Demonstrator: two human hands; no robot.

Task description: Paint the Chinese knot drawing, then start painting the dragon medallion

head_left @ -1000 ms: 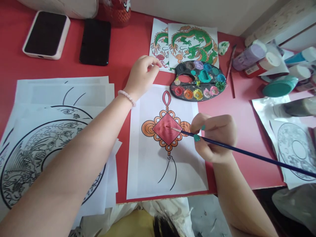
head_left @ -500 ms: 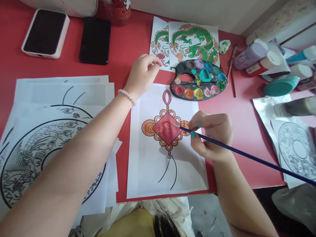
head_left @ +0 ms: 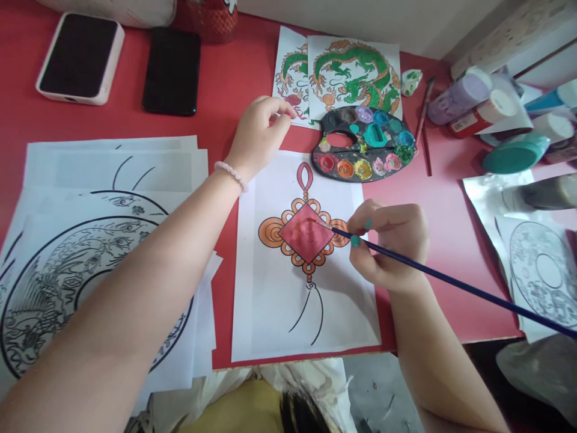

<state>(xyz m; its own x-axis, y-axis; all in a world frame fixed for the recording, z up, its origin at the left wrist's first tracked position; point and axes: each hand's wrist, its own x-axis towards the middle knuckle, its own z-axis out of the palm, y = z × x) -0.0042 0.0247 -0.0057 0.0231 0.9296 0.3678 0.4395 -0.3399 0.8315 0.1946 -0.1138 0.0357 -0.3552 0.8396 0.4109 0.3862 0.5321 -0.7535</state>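
Observation:
My right hand (head_left: 390,243) grips a thin dark-blue paintbrush (head_left: 406,260) between thumb and fingers. The brush tip touches or hovers just above the red diamond in the middle of a knot-ornament drawing (head_left: 306,237); contact cannot be told. This drawing has a red top loop, orange side scrolls and an uncoloured tassel, on a white sheet (head_left: 270,307). My left hand (head_left: 264,129), with a beaded bracelet at the wrist, rests by the sheet's upper left corner. Its fingers are curled loosely towards the thumb, and nothing shows in them.
A black palette (head_left: 364,144) of several paints lies at the sheet's upper right, partly over dragon pictures (head_left: 354,69). Line-art sheets (head_left: 108,258) lie under my left arm. A phone (head_left: 172,71) and a white-edged device (head_left: 81,57) sit upper left. Paint bottles (head_left: 460,96) stand right.
The brush tip has moved slightly right and up across the red diamond, and my right hand has shifted a little right with it. My left hand stays where it was.

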